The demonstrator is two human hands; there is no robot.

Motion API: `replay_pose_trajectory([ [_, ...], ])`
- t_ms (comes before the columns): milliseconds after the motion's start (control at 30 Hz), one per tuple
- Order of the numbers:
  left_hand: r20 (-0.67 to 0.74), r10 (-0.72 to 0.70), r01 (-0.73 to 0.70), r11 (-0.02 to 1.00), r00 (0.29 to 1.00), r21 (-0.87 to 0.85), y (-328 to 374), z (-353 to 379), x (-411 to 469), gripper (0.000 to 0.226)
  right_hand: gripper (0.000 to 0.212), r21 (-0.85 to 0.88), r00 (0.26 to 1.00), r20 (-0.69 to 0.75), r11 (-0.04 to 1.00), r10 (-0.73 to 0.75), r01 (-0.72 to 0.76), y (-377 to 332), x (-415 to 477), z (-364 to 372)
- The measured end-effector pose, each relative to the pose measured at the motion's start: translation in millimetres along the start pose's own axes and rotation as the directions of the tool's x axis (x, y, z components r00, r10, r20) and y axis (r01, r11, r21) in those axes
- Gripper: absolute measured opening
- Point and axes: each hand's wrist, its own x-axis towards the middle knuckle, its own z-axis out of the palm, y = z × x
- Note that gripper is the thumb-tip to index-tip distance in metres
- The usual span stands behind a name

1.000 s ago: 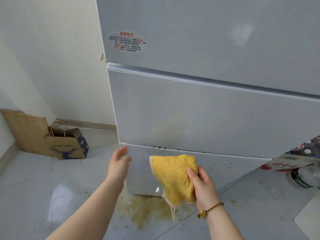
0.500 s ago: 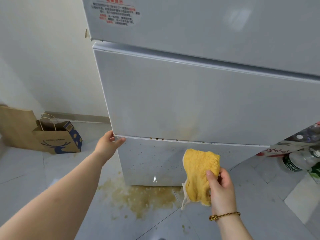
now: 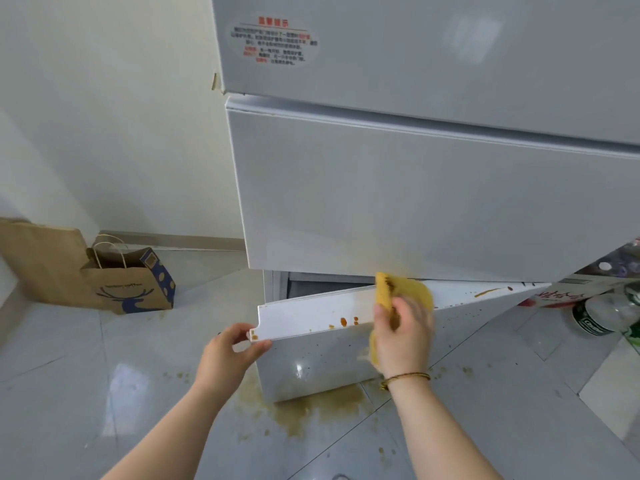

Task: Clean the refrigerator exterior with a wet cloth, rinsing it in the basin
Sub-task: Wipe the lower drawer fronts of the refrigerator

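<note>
Wiping the top edge of the fridge point(image 3: 415, 202) bottom door point(image 3: 311, 358).
Left hand point(image 3: 228, 358) pinches the door corner, holding it ajar to expose the stained edge; right hand point(image 3: 403, 337) grips the cloth point(image 3: 415, 289), pressing it on that edge. Basin unseen.

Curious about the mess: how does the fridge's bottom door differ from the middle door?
The bottom door stands open at an angle; the middle door is shut. The bottom door's top edge carries brown drips; the middle door shows only a faint yellowish smear low down. The left hand grips the bottom door's corner, the right hand presses a yellow cloth on it; no hand touches the middle door. Both are glossy pale grey.
</note>
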Motion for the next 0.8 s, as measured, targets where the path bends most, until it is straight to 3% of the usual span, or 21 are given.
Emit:
replay_pose_trajectory([
  [67,0.019,-0.013,0.012,0.999,1.000,0.048,-5.5,1.2,-8.3,0.019,0.042,-0.155,0.986,0.111,0.977,-0.127,0.143,1.7,-9.4,20.5],
  [167,-0.015,0.020,-0.018,0.993,1.000,0.114,-8.0,4.5,-22.6,0.036,0.031,-0.238,0.938,0.314,0.945,-0.143,0.224,-4.5,-22.1,33.5],
  [267,-0.076,0.060,-0.050,0.991,0.995,0.121,-2.6,10.5,-30.8,0.050,0.034,-0.224,0.892,0.346,0.898,-0.290,0.379,-11.6,-36.6,45.7],
  [333,-0.102,0.051,-0.037,0.991,0.993,0.131,-0.3,14.1,-31.0,0.044,0.044,-0.152,0.834,0.420,0.878,-0.359,0.455,-22.0,-52.9,56.4],
  [433,-0.117,0.072,-0.055,0.988,0.991,0.143,0.9,15.4,-31.5,0.020,0.043,-0.094,0.708,0.544,0.806,-0.450,0.585,-28.2,-65.6,61.8],
  [500,-0.104,0.038,-0.025,0.992,0.994,0.127,-1.6,13.9,-30.2,0.028,0.040,-0.142,0.642,0.592,0.721,-0.488,0.678,-12.9,-49.8,54.1],
  [600,-0.092,0.002,0.010,0.992,0.996,0.124,-2.0,12.7,-30.2,0.042,0.050,-0.337,0.717,0.567,0.680,-0.405,0.651,26.3,-16.8,24.3],
  [667,-0.127,0.016,0.002,0.991,0.992,0.137,2.0,15.1,-33.3,0.047,0.084,-0.354,0.799,0.522,0.777,-0.298,0.521,50.2,-1.1,4.6],
  [700,-0.174,0.043,-0.011,0.984,0.984,0.179,4.4,18.4,-36.1,0.051,0.088,-0.335,0.829,0.510,0.834,-0.231,0.439,56.3,3.6,0.3],
  [767,-0.243,0.242,-0.134,0.912,0.940,0.389,10.4,27.6,-44.9,0.055,0.066,-0.392,0.873,0.453,0.839,-0.181,0.378,50.7,4.3,2.6],
  [800,-0.189,0.367,-0.233,0.835,0.911,0.499,12.9,35.5,-46.5,0.056,0.054,-0.435,0.881,0.429,0.809,-0.200,0.395,47.5,0.9,7.4],
])
